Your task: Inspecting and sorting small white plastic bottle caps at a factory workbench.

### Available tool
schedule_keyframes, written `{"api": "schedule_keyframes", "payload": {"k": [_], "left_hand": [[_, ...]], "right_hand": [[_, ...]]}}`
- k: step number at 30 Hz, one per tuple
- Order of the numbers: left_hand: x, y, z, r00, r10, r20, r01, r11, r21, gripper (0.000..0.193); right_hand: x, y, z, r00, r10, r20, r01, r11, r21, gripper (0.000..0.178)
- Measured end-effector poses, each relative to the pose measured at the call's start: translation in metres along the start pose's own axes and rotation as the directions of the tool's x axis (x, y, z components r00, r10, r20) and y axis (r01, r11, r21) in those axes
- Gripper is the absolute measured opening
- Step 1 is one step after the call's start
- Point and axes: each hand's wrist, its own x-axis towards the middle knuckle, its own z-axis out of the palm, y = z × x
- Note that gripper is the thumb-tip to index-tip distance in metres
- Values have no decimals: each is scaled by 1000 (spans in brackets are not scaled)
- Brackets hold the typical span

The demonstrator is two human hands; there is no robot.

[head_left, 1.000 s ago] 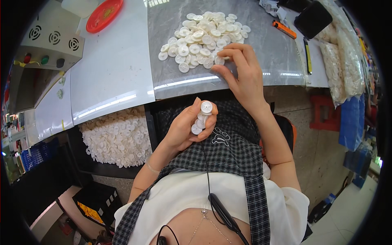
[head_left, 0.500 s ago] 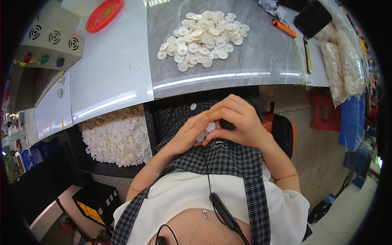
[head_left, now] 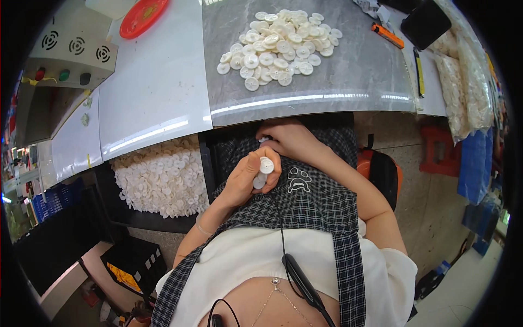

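My left hand (head_left: 245,177) is closed around white round plastic discs (head_left: 266,165) above my lap. One disc faces up at the top of the fist, and more white shows below it between the fingers. Farther forward, close under the table edge, my right hand (head_left: 290,140) bends down to the checked apron (head_left: 321,163). Its fingertips close on a small white disc (head_left: 263,140), mostly covered by the fingers. A heap of similar white discs (head_left: 283,46) lies on the grey tabletop ahead.
Left of my lap, a black bin (head_left: 143,222) holds many small white pieces (head_left: 160,180). On the table are a red plate (head_left: 143,19), a grey machine with buttons (head_left: 73,52), an orange marker (head_left: 388,35) and a yellow cutter (head_left: 419,73). A red stool (head_left: 436,150) stands right.
My right hand has left the left hand and reached forward to the loose disc on the apron. The left hand keeps its discs and has turned, showing one disc's face.
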Motion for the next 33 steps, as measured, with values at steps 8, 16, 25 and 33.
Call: {"api": "schedule_keyframes", "payload": {"k": [8,16,25,33], "left_hand": [[-2,0,-2,992,118,39,-120,991,57,60],[1,2,-1,972,224,69,-227,973,35,61],[4,7,4,981,190,35,-188,980,-61,61],[5,11,6,978,202,43,-199,978,-63,57]], "right_hand": [[-5,-5,-3,998,32,59,-30,999,-34,21],[-31,-9,-24,990,143,11,-141,955,261,20],[-44,-33,-64,991,95,92,-127,888,441,14],[-48,-44,-72,994,66,88,-105,808,579,12]]}}
